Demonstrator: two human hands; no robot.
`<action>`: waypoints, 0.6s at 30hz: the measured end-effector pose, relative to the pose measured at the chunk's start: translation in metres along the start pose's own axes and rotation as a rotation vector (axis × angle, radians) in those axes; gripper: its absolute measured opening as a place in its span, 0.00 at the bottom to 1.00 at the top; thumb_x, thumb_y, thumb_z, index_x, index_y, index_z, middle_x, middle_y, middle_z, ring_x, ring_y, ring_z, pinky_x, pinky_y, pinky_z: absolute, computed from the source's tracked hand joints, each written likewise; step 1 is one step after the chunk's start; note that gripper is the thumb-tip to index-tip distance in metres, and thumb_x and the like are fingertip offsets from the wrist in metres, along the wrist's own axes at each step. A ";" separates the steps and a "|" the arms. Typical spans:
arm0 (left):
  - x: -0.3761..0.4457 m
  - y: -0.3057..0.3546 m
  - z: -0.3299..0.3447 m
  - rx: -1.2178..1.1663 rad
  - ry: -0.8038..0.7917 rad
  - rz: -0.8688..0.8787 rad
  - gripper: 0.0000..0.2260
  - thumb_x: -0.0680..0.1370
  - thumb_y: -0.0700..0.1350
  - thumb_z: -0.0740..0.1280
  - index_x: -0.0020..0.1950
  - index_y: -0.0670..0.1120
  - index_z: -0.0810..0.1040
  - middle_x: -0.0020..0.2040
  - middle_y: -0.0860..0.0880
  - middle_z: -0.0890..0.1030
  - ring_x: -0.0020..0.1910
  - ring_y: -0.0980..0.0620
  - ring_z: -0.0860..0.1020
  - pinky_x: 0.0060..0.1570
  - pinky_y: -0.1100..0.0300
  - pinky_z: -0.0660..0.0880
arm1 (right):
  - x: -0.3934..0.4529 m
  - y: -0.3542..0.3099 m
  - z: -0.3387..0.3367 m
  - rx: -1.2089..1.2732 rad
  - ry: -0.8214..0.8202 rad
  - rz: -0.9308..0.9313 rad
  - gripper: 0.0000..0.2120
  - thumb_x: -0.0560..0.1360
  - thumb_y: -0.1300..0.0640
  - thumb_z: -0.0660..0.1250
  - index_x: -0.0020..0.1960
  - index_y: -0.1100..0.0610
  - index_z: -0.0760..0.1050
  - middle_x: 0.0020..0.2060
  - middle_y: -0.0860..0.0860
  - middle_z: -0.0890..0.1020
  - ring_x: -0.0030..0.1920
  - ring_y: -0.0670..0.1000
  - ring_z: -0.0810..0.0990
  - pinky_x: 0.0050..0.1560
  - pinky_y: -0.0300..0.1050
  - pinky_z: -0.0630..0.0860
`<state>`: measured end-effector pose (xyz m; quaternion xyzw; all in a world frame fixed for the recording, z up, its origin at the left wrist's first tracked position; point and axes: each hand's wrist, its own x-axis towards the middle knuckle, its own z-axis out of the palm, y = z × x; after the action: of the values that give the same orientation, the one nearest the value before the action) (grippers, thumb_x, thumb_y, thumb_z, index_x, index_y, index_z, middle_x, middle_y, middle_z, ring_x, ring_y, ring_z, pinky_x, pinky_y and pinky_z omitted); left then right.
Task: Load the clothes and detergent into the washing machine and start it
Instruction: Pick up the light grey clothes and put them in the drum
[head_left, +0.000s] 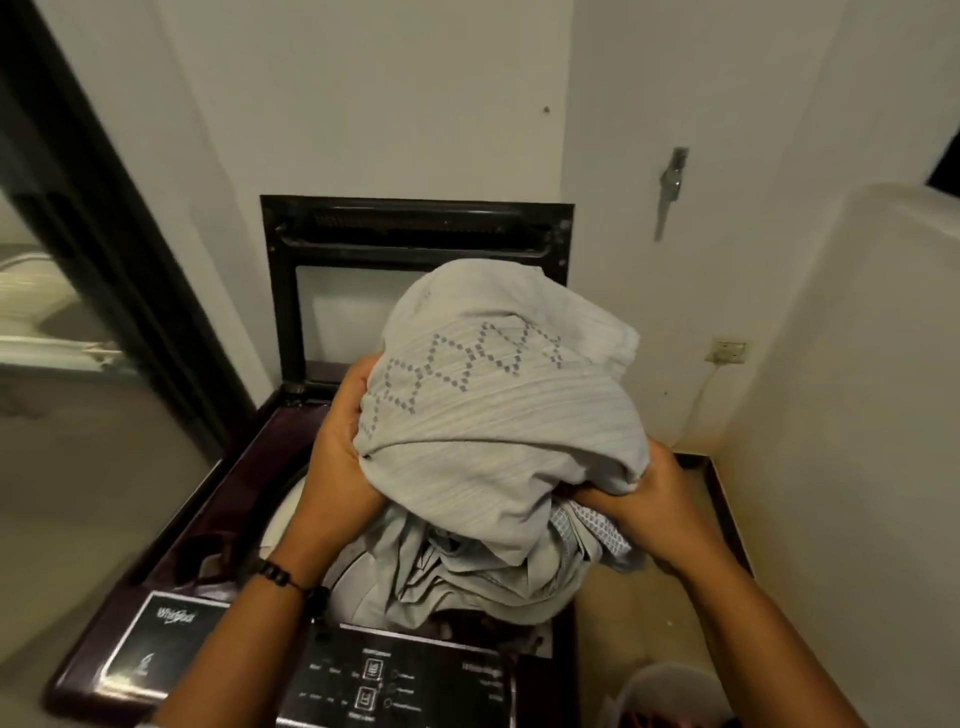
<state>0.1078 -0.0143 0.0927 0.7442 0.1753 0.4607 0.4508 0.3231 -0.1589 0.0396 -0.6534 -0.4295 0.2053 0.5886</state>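
- Over the open washing machine (171, 499), we've got the bundle of clothes (498, 415) gripped by left hand (337, 457) and right hand (654, 499).
- We're mid-loading, we reckon; next, lower it into the drum and let go. Detergent's not visible.

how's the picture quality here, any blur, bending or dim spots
Head view: warm, dim indoor light; the left edge near the dark door frame smears with blur; wide-angle bending curves the walls; the bundle of clothes and washing machine stay fairly sharp; control panel text is too soft to read.

Bare forearms; a black bead bracelet (280, 577) circles the left wrist.
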 end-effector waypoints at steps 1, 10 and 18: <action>-0.001 -0.012 -0.012 0.007 0.007 -0.018 0.23 0.70 0.51 0.68 0.64 0.56 0.68 0.59 0.71 0.76 0.59 0.70 0.74 0.57 0.75 0.69 | 0.006 0.005 0.015 -0.017 -0.008 0.009 0.25 0.58 0.50 0.79 0.54 0.50 0.77 0.43 0.33 0.84 0.48 0.33 0.81 0.43 0.27 0.75; -0.017 -0.112 -0.087 0.079 0.018 -0.230 0.22 0.68 0.55 0.70 0.59 0.71 0.72 0.59 0.66 0.78 0.60 0.64 0.77 0.57 0.71 0.73 | 0.032 0.065 0.127 -0.055 -0.067 0.122 0.23 0.66 0.58 0.78 0.59 0.56 0.74 0.51 0.49 0.82 0.53 0.40 0.81 0.57 0.43 0.78; -0.031 -0.189 -0.108 0.177 -0.076 -0.386 0.21 0.68 0.58 0.68 0.60 0.70 0.71 0.58 0.71 0.76 0.60 0.65 0.75 0.58 0.74 0.69 | 0.032 0.113 0.174 -0.196 -0.194 0.238 0.37 0.64 0.63 0.80 0.67 0.55 0.65 0.58 0.39 0.75 0.59 0.35 0.76 0.57 0.27 0.71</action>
<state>0.0300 0.1208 -0.0626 0.7502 0.3374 0.3202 0.4700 0.2420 -0.0230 -0.0987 -0.7309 -0.4219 0.2926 0.4496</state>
